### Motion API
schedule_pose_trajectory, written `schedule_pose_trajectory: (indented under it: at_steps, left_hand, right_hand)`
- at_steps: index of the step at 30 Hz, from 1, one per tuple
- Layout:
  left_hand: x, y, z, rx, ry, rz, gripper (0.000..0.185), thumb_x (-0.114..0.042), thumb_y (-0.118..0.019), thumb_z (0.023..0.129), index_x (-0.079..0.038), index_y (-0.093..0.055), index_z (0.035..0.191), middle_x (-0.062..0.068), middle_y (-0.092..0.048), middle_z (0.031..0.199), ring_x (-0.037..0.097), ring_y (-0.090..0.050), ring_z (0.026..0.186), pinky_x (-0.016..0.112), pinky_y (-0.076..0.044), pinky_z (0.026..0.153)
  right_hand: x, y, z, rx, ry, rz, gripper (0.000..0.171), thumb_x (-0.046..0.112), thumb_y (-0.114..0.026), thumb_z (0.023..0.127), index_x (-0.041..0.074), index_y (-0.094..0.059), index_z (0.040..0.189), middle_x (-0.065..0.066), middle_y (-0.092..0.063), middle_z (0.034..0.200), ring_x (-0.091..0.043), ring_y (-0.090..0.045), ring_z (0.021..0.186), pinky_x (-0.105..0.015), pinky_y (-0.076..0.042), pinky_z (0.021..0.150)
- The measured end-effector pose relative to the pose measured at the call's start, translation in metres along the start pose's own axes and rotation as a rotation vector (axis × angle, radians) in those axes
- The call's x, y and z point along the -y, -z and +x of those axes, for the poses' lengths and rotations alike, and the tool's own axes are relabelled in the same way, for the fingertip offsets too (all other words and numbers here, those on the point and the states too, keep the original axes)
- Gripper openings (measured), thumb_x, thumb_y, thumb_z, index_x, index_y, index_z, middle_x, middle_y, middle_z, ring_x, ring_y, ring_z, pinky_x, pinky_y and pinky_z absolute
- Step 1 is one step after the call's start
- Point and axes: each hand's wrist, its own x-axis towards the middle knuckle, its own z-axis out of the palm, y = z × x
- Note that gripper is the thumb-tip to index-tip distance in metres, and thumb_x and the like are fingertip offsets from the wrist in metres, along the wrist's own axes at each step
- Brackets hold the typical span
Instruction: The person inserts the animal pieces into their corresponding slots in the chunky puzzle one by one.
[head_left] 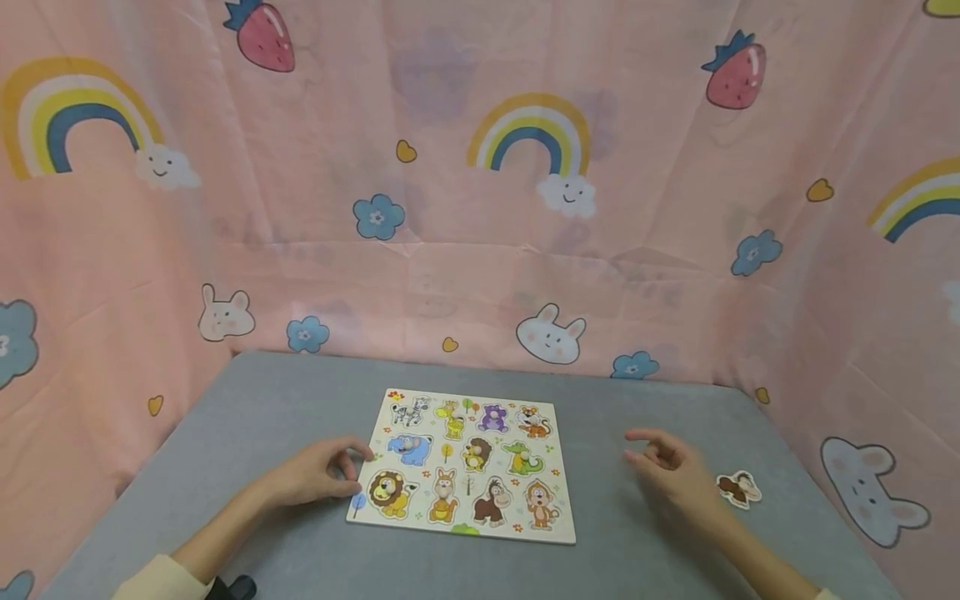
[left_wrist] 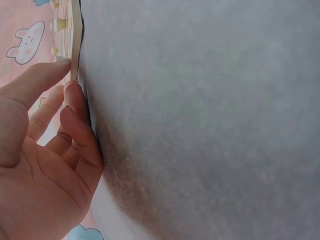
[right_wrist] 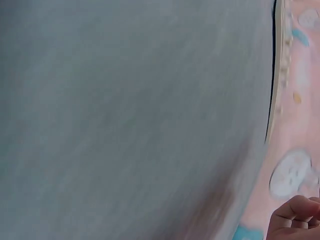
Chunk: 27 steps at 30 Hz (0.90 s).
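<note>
A wooden peg puzzle board (head_left: 468, 462) with colourful animal pictures lies flat on the grey table. My left hand (head_left: 311, 475) grips its left edge, thumb and fingertips at the rim; in the left wrist view the thumb (left_wrist: 42, 77) meets the board's end from the knob side. Right of the board, my right hand (head_left: 678, 483) hovers over the table, index finger reaching toward the board, other fingers loosely curled around nothing. A loose brown animal piece (head_left: 738, 489) lies beyond the right wrist. In the right wrist view only part of this hand (right_wrist: 295, 220) shows.
The grey table (head_left: 300, 400) ends at a pink curtain (head_left: 450, 275) printed with rainbows, rabbits and flowers, which also hangs along both sides. A dark strap (head_left: 232, 588) sits at the left cuff.
</note>
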Motion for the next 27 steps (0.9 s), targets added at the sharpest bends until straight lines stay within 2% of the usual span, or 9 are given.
schedule_pose_trajectory:
  at_steps: [2, 6, 11, 14, 16, 18, 20, 22, 27]
  left_hand:
    - [0.000, 0.000, 0.000, 0.003, -0.003, -0.002, 0.037, -0.010, -0.079, 0.088, -0.006, -0.062, 0.120, 0.001, -0.061, 0.085, 0.010, -0.046, 0.058, 0.025, -0.038, 0.054]
    - [-0.001, 0.001, 0.001, 0.004, -0.007, -0.008, 0.037, -0.010, -0.079, 0.088, -0.006, -0.062, 0.120, 0.001, -0.061, 0.085, 0.011, -0.046, 0.058, 0.025, -0.039, 0.055]
    - [-0.003, 0.001, 0.001, 0.000, -0.012, -0.003, 0.036, -0.009, -0.079, 0.088, -0.005, -0.062, 0.120, 0.001, -0.060, 0.085, 0.011, -0.047, 0.059, 0.025, -0.039, 0.055]
    - [-0.003, 0.001, 0.000, 0.002, -0.014, 0.000, 0.036, -0.009, -0.078, 0.088, -0.005, -0.062, 0.120, 0.001, -0.060, 0.085, 0.011, -0.047, 0.059, 0.025, -0.039, 0.055]
    - [-0.003, 0.001, 0.000, 0.004, -0.013, 0.002, 0.036, -0.009, -0.078, 0.088, -0.005, -0.062, 0.120, 0.001, -0.061, 0.085, 0.010, -0.047, 0.058, 0.025, -0.039, 0.055]
    - [-0.002, 0.001, 0.000, 0.005, -0.012, 0.004, 0.036, -0.009, -0.078, 0.088, -0.005, -0.062, 0.120, 0.001, -0.061, 0.085, 0.011, -0.046, 0.058, 0.025, -0.039, 0.055]
    - [-0.002, 0.000, 0.000, 0.004, -0.008, 0.002, 0.036, -0.009, -0.078, 0.088, -0.006, -0.062, 0.120, 0.001, -0.060, 0.085, 0.011, -0.047, 0.058, 0.025, -0.039, 0.055]
    - [-0.001, 0.000, 0.000, 0.003, -0.004, 0.000, 0.036, -0.010, -0.078, 0.088, -0.006, -0.062, 0.120, 0.001, -0.060, 0.086, 0.011, -0.047, 0.059, 0.025, -0.039, 0.055]
    - [-0.001, 0.000, 0.000, 0.003, 0.004, -0.003, 0.036, -0.011, -0.079, 0.088, -0.007, -0.062, 0.120, 0.001, -0.061, 0.086, 0.012, -0.048, 0.060, 0.026, -0.039, 0.056]
  right_hand:
    - [-0.003, 0.014, -0.005, -0.046, -0.027, 0.023, 0.032, 0.014, -0.072, 0.097, -0.001, -0.065, 0.124, 0.001, -0.045, 0.070, -0.013, -0.036, 0.052, -0.035, -0.035, 0.044]
    - [-0.013, 0.043, -0.013, -0.138, -0.035, 0.019, 0.027, 0.013, -0.070, 0.098, 0.004, -0.067, 0.123, 0.002, -0.046, 0.066, -0.013, -0.035, 0.046, -0.039, -0.034, 0.040]
    - [-0.033, 0.075, -0.022, -0.226, -0.001, 0.014, 0.024, 0.005, -0.070, 0.097, 0.005, -0.070, 0.121, 0.000, -0.047, 0.065, -0.014, -0.042, 0.051, -0.031, -0.040, 0.046]
    - [-0.045, 0.092, -0.026, -0.259, 0.018, -0.065, 0.025, 0.004, -0.072, 0.095, 0.004, -0.069, 0.120, -0.001, -0.044, 0.065, -0.015, -0.041, 0.051, -0.028, -0.039, 0.046]
    - [-0.054, 0.101, -0.028, -0.281, 0.031, -0.181, 0.025, 0.008, -0.075, 0.093, 0.007, -0.070, 0.118, 0.001, -0.040, 0.066, -0.013, -0.037, 0.051, -0.027, -0.036, 0.046]
    - [-0.062, 0.110, -0.030, -0.282, 0.043, -0.293, 0.028, 0.011, -0.078, 0.091, 0.006, -0.069, 0.117, 0.001, -0.038, 0.067, -0.013, -0.034, 0.052, -0.030, -0.031, 0.047]
    - [-0.069, 0.118, -0.031, -0.271, 0.040, -0.361, 0.032, 0.014, -0.080, 0.090, 0.003, -0.068, 0.118, 0.001, -0.039, 0.067, -0.012, -0.034, 0.054, -0.030, -0.030, 0.048]
    - [-0.074, 0.126, -0.033, -0.242, 0.028, -0.414, 0.039, 0.016, -0.080, 0.090, -0.003, -0.064, 0.121, -0.001, -0.039, 0.067, -0.013, -0.034, 0.055, -0.031, -0.030, 0.049]
    - [-0.081, 0.141, -0.037, -0.148, -0.039, -0.476, 0.051, 0.024, -0.078, 0.093, -0.004, -0.059, 0.130, -0.003, -0.041, 0.070, -0.013, -0.036, 0.057, -0.032, -0.032, 0.050]
